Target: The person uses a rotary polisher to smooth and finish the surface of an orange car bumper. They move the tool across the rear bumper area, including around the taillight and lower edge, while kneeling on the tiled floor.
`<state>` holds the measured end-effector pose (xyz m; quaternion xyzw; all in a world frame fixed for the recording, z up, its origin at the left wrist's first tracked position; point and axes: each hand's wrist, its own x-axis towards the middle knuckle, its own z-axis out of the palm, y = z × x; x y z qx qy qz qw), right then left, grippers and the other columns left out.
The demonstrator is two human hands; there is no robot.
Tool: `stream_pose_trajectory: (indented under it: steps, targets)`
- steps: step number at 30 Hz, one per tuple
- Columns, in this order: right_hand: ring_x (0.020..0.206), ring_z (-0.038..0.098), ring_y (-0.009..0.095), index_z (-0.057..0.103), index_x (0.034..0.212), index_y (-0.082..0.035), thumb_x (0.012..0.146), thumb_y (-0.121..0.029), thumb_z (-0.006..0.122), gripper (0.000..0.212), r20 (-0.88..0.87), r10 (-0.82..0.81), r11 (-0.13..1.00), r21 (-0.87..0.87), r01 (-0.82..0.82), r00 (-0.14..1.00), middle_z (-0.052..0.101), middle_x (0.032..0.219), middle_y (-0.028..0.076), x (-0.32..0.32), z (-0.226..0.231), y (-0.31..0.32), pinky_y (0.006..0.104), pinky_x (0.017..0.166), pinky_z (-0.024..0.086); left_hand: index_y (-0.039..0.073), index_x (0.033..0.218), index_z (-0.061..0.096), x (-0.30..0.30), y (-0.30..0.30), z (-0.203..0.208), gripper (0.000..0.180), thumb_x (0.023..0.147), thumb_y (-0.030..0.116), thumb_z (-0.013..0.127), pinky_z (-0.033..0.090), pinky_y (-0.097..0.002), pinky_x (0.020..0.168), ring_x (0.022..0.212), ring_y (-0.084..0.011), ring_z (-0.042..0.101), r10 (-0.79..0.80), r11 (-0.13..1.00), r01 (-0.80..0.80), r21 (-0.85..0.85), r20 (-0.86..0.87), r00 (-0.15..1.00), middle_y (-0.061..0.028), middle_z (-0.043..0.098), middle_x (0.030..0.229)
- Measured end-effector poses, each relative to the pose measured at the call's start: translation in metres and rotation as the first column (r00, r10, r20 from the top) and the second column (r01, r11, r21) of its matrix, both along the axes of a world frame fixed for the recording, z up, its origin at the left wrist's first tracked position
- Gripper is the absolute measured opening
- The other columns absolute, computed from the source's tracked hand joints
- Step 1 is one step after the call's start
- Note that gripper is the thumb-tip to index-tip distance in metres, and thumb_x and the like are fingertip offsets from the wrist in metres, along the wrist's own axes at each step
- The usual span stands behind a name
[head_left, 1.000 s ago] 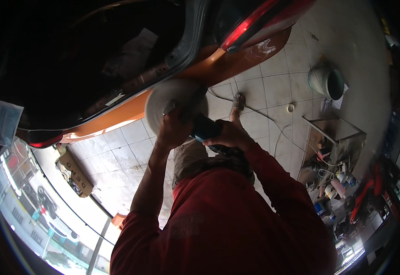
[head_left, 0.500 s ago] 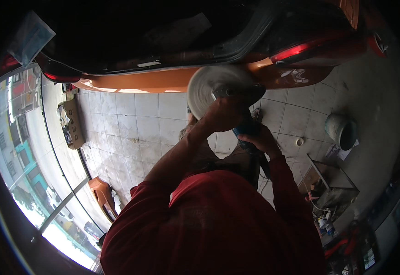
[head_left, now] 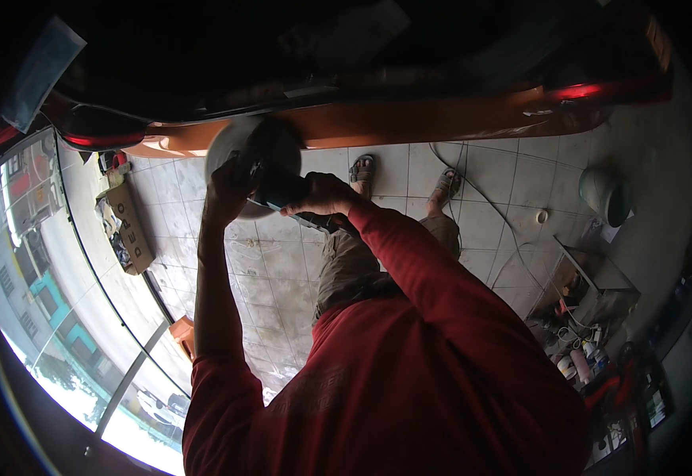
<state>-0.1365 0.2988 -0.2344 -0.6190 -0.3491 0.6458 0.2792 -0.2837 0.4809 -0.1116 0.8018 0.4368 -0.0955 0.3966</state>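
Both of my hands are on a handheld polisher with a dark body and a wide pale pad, blurred as if spinning. My left hand is closed around its head, close to the pad. Farther back, my right hand wraps the rear of the body. The pad's far edge meets the orange bumper of a car, toward its left part. Above the bumper, the car's rear opening is dark, so its inside barely shows.
A cord trails over the tiled floor beside my sandaled feet. Rightward stand a round bucket, a metal-framed stand and several bottles. A cardboard box lies left, near the glass front.
Both hands have carried the polisher left along the bumper. My body has shifted and turned, so my feet and the cord now show more clearly.
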Motion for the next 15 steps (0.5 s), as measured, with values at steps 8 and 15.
stream_pose_trajectory:
  steps: [8,15]
  targets:
    - [0.106,0.078,0.038,0.081,0.113,0.000,0.077,-0.091,0.076,0.098,0.117,-0.133,0.990,0.062,0.127,0.984,0.081,0.100,0.021,0.054,-0.010,-0.082,0.0464,0.096,0.058,0.007,0.110,0.079,0.045,-0.064,-0.039,0.017,0.094,0.012,0.076,0.061,-0.0447,0.069,0.083,-0.0363,0.073,-0.606,0.726,0.347,0.594,0.313,0.731,-0.0186,0.070,0.097]
    - [0.091,0.073,0.019,0.076,0.118,0.004,0.090,-0.062,0.085,0.071,0.058,-0.375,0.911,-0.162,0.379,0.925,0.078,0.099,0.011,0.125,0.014,-0.241,0.0357,0.083,0.055,0.002,0.125,0.073,0.165,-0.197,-0.046,0.038,0.089,0.016,0.070,0.066,-0.0528,0.081,0.093,-0.0463,0.079,-0.245,0.954,0.287,-0.084,0.330,0.912,-0.0272,0.078,0.102]
